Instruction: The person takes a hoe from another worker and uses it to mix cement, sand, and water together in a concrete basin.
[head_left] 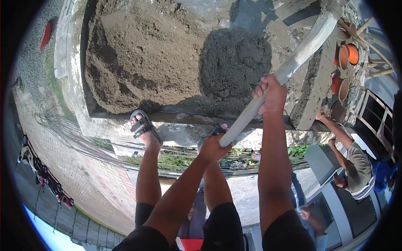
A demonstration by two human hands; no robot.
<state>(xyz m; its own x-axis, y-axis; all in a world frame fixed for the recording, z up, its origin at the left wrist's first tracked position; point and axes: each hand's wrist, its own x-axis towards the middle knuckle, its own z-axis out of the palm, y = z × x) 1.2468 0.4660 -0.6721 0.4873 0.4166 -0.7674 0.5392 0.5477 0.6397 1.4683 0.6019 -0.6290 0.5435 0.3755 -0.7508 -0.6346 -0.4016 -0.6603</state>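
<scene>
Both hands are closed around the pale, worn handle of a hoe (299, 58), which slants from lower middle to upper right. My left hand (215, 148) grips the butt end, near my foot. Farther up the shaft is my right hand (272, 96), its fingers wrapped around it. A dark blade shows beside the hoe's far end at the top right; part of it is hard to make out. Beyond my hands, a large heap of grey-brown wet mortar or sand (146, 54) fills a concrete trough (77, 83). Shadow covers part of the mix.
My sandalled feet (144, 127) stand on the trough's near rim. Orange buckets (351, 54) and bamboo poles lie at right. A person in a grey shirt (360, 167) has hands near the trough's right corner. Cables (83, 138) run below the ledge; parked motorbikes (44, 173) stand far left.
</scene>
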